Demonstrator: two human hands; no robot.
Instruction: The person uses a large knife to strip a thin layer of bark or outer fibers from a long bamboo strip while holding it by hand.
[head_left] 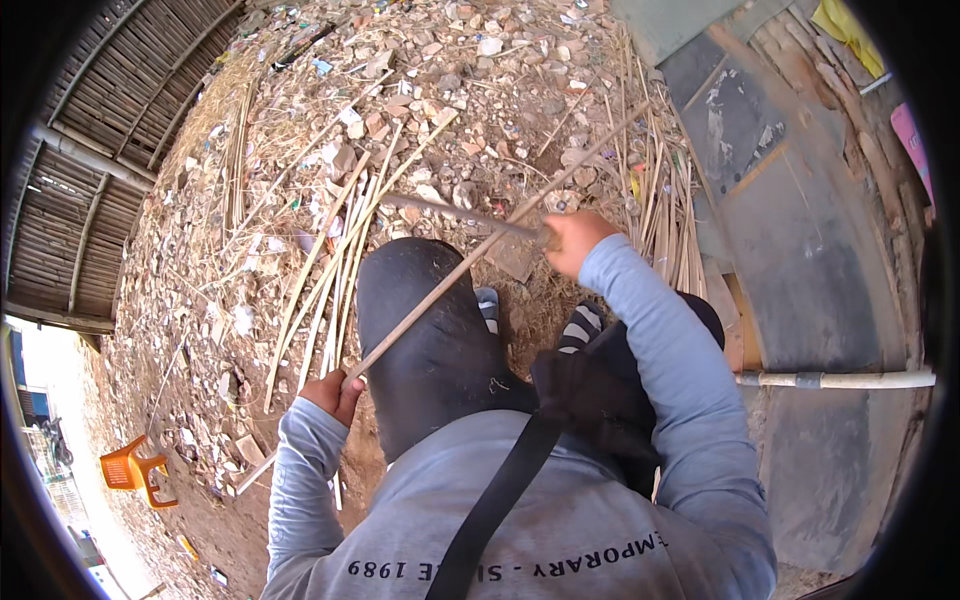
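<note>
A long split bamboo strip (430, 297) slants across my lap, from low on the left to high on the right. My left hand (337, 397) is closed around its near end, beside my left thigh. In my right hand (580, 242), above the right knee, is the handle of a long dark-bladed knife (450, 210), its blade pointing left. Blade and strip cross just beyond my knees; whether the edge touches the strip I cannot tell. Motion slightly smears the knife and right hand. A loose bundle of pale bamboo strips (345, 240) lies left of my left knee.
More strips (665, 200) lie at the right, beside dark sheets (800, 240) crossed by a white pipe (850, 380). Stones and litter (440, 90) cover the ground ahead. An orange plastic chair (135, 470) stands far left, below a bamboo-slat structure (80, 210).
</note>
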